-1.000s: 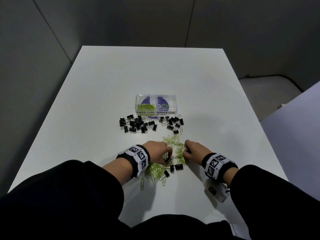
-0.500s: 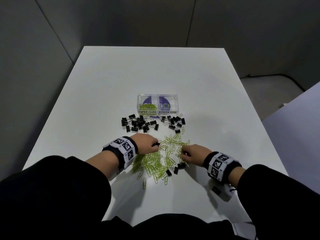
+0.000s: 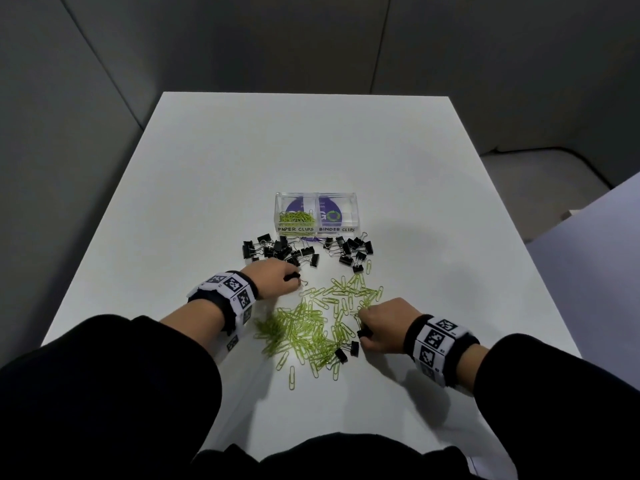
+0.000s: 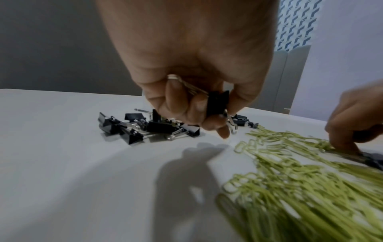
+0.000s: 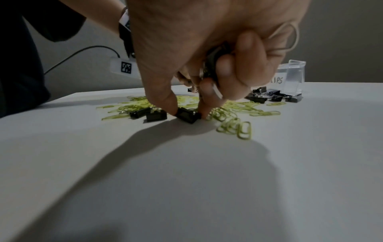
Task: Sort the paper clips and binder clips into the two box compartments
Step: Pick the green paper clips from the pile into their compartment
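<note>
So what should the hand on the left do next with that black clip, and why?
Probably carry it over and drop it into the box's right side, marked BINDER CLIPS. The left hand already pinches a black binder clip off the table, and that compartment looks bare, while only green paper clips sit in the other.

Likely a lab or office recording booth: a bare white table (image 3: 242,161) enclosed by grey partition panels (image 3: 86,81) (a patterned screen (image 4: 294,24) behind).

White table (image 3: 311,150) under overhead light, shadows falling near edge. Dark grey panel walls (image 3: 242,39) behind and left. Grey floor (image 3: 526,181), black cable (image 3: 585,168) right.
</note>
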